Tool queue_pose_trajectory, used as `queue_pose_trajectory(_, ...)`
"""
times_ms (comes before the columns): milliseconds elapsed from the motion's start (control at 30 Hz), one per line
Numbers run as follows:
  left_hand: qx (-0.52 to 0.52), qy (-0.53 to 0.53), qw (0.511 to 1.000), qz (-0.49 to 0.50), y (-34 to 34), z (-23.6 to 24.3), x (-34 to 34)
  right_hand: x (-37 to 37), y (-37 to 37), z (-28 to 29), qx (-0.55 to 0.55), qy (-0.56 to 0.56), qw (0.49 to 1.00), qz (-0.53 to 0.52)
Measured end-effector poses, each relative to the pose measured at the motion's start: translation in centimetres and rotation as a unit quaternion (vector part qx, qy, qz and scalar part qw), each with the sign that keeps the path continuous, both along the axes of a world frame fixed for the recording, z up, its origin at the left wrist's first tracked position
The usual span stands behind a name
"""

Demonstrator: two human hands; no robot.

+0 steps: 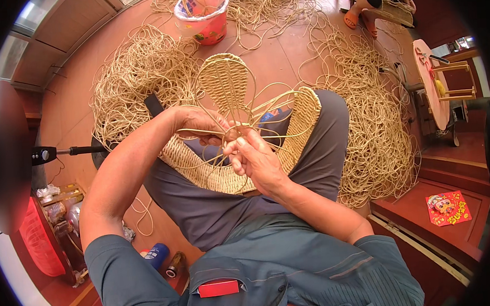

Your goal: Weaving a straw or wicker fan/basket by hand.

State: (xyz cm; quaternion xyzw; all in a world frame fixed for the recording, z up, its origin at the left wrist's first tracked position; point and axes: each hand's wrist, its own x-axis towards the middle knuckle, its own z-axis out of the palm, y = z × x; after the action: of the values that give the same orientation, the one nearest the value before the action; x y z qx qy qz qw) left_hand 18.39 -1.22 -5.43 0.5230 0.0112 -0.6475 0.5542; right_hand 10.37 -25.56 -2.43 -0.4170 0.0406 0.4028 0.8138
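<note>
A partly woven piece of tan cord (304, 119) rests across my lap, with a curved woven band along its near side and right end. From its far side rises a rounded woven panel (223, 76), with bare cords running down from it. My left hand (202, 123) is closed around these cords near the middle of the piece. Beside it, my right hand (256, 158) pinches cord between thumb and fingers, the two hands almost touching. Loose loops of cord spread out around both hands. Which strand each hand grips is partly hidden by the fingers.
Heaps of loose cord lie left (135, 75) and right (374, 140) on the tiled floor. A red bucket (211, 33) with a plastic liner stands ahead. At the far right, another person's feet (354, 18) show near a round-topped stool (427, 82). Bottles (157, 256) lie at lower left.
</note>
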Motion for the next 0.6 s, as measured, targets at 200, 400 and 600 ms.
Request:
queue_pose_trajectory(200, 0.120, -0.248, 0.960, 0.047, -0.6, 2.9, -0.1, -0.7, 0.2, -2.6, -0.065, -0.027, 0.997, -0.030)
queue_pose_trajectory(400, 0.416, -0.525, 0.677, 0.306, -1.7, 8.6, -6.3, -0.6, -2.6, -1.7, -0.196, -0.203, 0.959, -0.016)
queue_pose_trajectory(600, 0.385, -0.623, 0.607, 0.308, -12.7, 5.2, -12.7, -1.9, -6.1, -2.1, -0.299, -0.363, 0.879, 0.073)
